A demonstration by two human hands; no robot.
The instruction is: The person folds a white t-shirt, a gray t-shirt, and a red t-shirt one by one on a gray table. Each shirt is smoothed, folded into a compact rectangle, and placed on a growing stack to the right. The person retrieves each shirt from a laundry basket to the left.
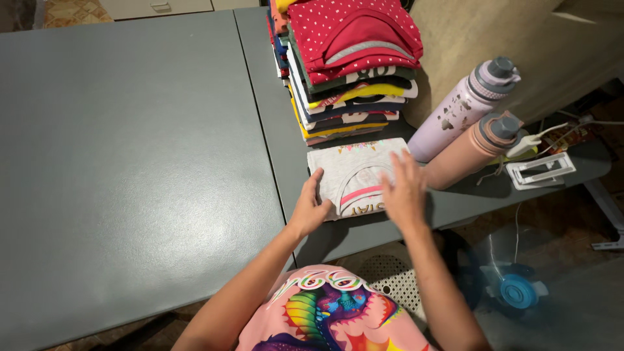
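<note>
A folded light grey shirt (354, 170) with a pink and white print lies on the grey table (136, 162) near its front edge. My left hand (311, 207) grips the shirt's near left corner, thumb on top. My right hand (404, 190) rests flat on the shirt's right side, fingers spread. Just behind the shirt stands a tall stack of folded clothes (348, 65), topped by a red shirt with white dots.
Two bottles stand right of the shirt: a lilac one (458, 114) and a peach one (471, 151). A white stand (541, 170) and a cable lie further right. A fan (513, 286) sits on the floor below. A seam divides the two table tops.
</note>
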